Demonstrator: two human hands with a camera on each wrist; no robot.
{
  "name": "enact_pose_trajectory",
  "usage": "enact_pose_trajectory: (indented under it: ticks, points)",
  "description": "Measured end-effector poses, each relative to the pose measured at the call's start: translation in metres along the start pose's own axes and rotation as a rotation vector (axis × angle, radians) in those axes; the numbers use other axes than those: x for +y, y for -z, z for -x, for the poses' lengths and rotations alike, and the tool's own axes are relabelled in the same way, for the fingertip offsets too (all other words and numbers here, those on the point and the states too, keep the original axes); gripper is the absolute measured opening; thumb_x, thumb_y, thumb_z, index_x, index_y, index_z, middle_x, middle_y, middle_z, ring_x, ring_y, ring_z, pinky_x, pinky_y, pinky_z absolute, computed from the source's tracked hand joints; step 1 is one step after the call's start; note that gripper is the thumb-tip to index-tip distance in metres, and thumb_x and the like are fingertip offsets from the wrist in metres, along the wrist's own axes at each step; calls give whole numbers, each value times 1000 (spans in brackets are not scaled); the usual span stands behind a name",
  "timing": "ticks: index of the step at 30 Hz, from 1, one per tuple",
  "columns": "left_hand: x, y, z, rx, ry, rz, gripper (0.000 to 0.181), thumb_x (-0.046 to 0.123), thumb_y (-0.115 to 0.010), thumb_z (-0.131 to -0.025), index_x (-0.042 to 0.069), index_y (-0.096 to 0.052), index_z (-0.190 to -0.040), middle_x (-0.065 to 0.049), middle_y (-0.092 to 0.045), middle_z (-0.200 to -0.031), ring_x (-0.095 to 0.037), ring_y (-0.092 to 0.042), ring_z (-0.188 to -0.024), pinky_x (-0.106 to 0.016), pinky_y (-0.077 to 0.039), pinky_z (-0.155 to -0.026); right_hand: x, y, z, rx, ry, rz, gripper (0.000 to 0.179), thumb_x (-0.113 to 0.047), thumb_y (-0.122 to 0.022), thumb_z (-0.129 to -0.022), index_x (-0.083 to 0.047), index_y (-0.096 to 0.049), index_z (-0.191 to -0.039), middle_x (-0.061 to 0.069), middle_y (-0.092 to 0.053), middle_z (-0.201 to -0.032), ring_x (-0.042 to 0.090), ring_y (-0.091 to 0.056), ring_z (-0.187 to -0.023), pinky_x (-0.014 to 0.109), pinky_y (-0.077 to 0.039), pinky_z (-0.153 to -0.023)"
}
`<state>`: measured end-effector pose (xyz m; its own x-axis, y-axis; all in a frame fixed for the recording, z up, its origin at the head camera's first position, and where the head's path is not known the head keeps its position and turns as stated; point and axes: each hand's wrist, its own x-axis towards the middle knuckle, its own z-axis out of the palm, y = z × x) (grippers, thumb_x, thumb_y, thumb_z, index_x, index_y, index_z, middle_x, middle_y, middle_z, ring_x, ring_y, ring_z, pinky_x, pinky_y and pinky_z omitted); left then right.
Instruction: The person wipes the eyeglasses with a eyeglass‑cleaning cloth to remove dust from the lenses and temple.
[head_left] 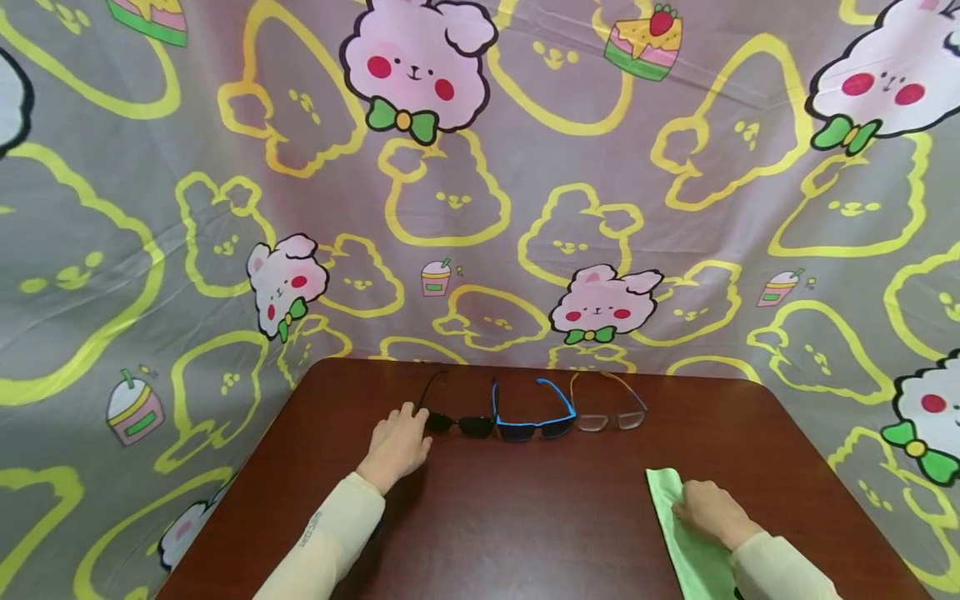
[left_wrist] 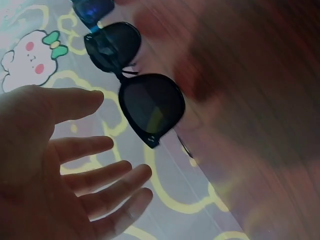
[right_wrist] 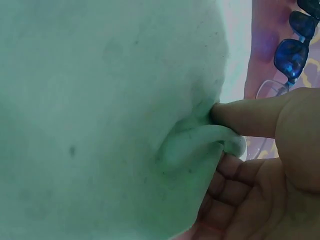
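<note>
My left hand (head_left: 396, 447) reaches to the left end of a pair of black sunglasses (head_left: 476, 427), its fingertips overlapping that end in the head view. The left wrist view shows the fingers and thumb spread apart, with nothing between them, beside the dark lens (left_wrist: 152, 105). My right hand (head_left: 712, 511) pinches a light green cloth (head_left: 686, 546) at the right of the table. In the right wrist view the cloth (right_wrist: 100, 115) hangs broad and close to the camera, a fold of it gathered between thumb and fingers.
Blue-framed sunglasses (head_left: 517, 432) and clear-lensed glasses (head_left: 593, 422) stand in a row to the right of the black pair, temples toward the back. The brown table (head_left: 510, 517) ends at a patterned cloth backdrop (head_left: 480, 275) that also rises along both sides.
</note>
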<state>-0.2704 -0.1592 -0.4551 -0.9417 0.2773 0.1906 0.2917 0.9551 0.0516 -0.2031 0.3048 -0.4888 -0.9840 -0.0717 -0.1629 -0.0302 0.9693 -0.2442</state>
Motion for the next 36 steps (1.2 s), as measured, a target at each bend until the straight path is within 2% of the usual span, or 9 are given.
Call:
enact_pose_trajectory:
  ticks: [2, 6, 11, 16, 19, 25, 33, 36]
  points:
    - [-2, 0, -4, -5, -18, -2, 43, 24, -68, -86, 4, -56, -122, -18, -53, -112, -35, -56, -94, -46, -49, -71, -1, 0, 0, -2, 7, -2, 28, -14, -61, -85, -10, -45, -62, 3, -47, -60, 18, -45, -55, 34, -38, -53]
    - [-8, 0, -13, -20, -51, -4, 45, 20, -68, -87, 4, -54, -126, -19, -52, -117, -35, -57, -93, -45, -50, -69, -4, 2, 2, 50, 44, -4, 27, -14, -62, -83, -10, -44, -64, 2, -46, -61, 19, -45, -57, 36, -39, -53]
    - [-19, -5, -24, -7, -103, -15, 40, 8, -66, -85, 4, -56, -124, -18, -52, -114, -29, -58, -79, -36, -49, -59, -12, 5, 5, 96, 97, -90, 25, -16, -64, -83, -11, -46, -66, 0, -44, -61, 17, -43, -57, 34, -37, -53]
    - [-26, -11, -31, 3, -143, -14, 42, -2, -72, -76, 5, -60, -115, -16, -51, -107, -24, -56, -69, -30, -46, -52, -19, 9, 6, 40, 131, -211, 29, -19, -65, -87, -11, -45, -68, -1, -40, -59, 12, -38, -52, 28, -33, -51]
    - [-27, -11, -34, -6, -150, -12, 42, -3, -74, -74, 7, -61, -114, -17, -51, -107, -24, -57, -72, -31, -46, -53, -23, 13, 8, 2, 155, -291, 33, -25, -63, -90, -10, -43, -69, -2, -37, -59, 9, -32, -50, 25, -31, -50]
    - [-28, -14, -40, -39, -171, -65, 41, 0, -74, -78, 10, -63, -115, -16, -52, -105, -29, -57, -83, -35, -48, -59, -25, 15, 14, -44, 204, -454, 39, -36, -56, -94, -9, -37, -74, -4, -29, -60, 7, -22, -50, 23, -28, -47]
    - [-30, -16, -44, -15, -201, -164, 32, 3, -73, -80, 15, -69, -109, -9, -53, -96, -26, -57, -86, -37, -50, -69, -26, 16, 11, -82, 204, -662, 41, -36, -55, -95, -5, -35, -76, -2, -30, -64, 7, -27, -52, 24, -32, -49]
    - [-31, -15, -43, -6, -214, -190, 30, 3, -74, -79, 15, -70, -106, -8, -54, -95, -26, -57, -86, -37, -50, -69, -31, 18, 9, -76, 205, -703, 40, -36, -55, -95, -4, -38, -77, -1, -31, -65, 8, -30, -54, 25, -34, -51]
